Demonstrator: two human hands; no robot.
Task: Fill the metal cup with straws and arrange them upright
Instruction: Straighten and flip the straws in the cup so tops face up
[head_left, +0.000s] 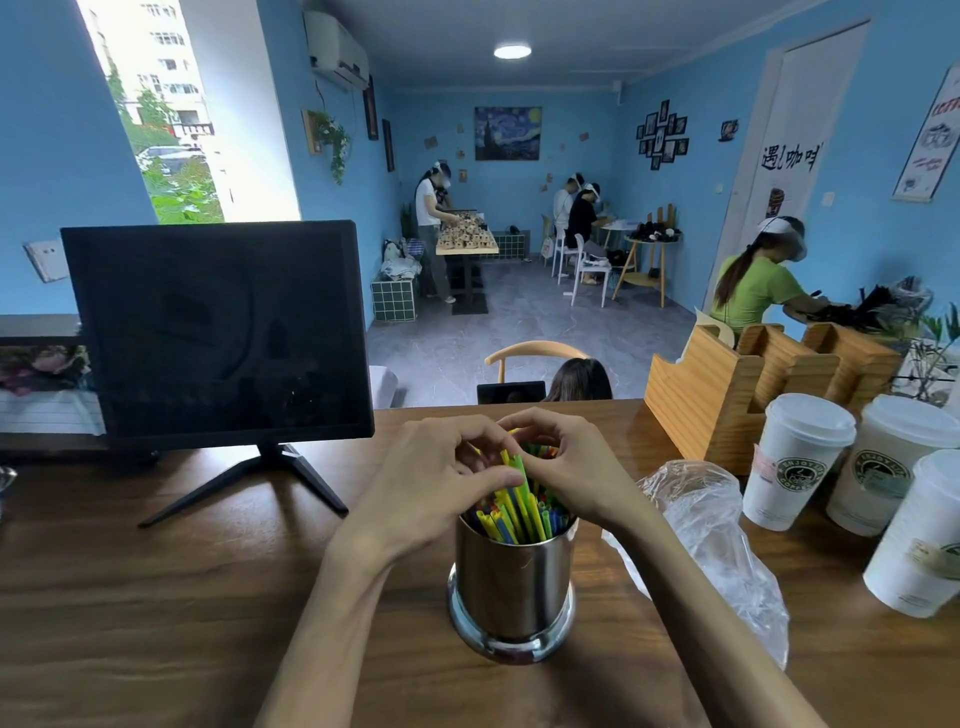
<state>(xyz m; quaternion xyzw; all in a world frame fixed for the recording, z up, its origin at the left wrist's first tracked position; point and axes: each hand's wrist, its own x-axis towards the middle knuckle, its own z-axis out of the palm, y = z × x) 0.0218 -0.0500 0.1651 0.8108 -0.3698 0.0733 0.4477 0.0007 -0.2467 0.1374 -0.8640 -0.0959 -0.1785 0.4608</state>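
While both hands work at the top of the bundle, I'm looking straight down on the metal cup (512, 582), a shiny steel cylinder standing upright on the wooden counter (156, 597) at six o'clock in my view. It's packed with coloured straws (519, 506), yellow, green and blue, and most of them lean toward eleven o'clock rather than standing straight.

My left hand (431, 483) comes in from seven o'clock with its fingers curled round the upper part of the straws, thumb laid across the near side. My right hand (566, 467) arrives from four o'clock, fingers bent over the tips, pinching at them. So both are gripping the bundle, and neither touches the cup.

I'd judge the filling mostly done and the straightening in progress. To do it well, I want to gather the tops loosely, swing them back toward the cup's centre, then let the straws settle under their own weight. Squeeze too hard and they'll kink; pull up and the light ones lift out. The cup looks steady on its flared base, yet a sideways shove could slide it.

A crumpled clear plastic bag (711, 540) lies just beside the cup at three o'clock. Lidded paper coffee cups (795, 457) stand further out at two o'clock, a dark monitor (213, 332) at ten.
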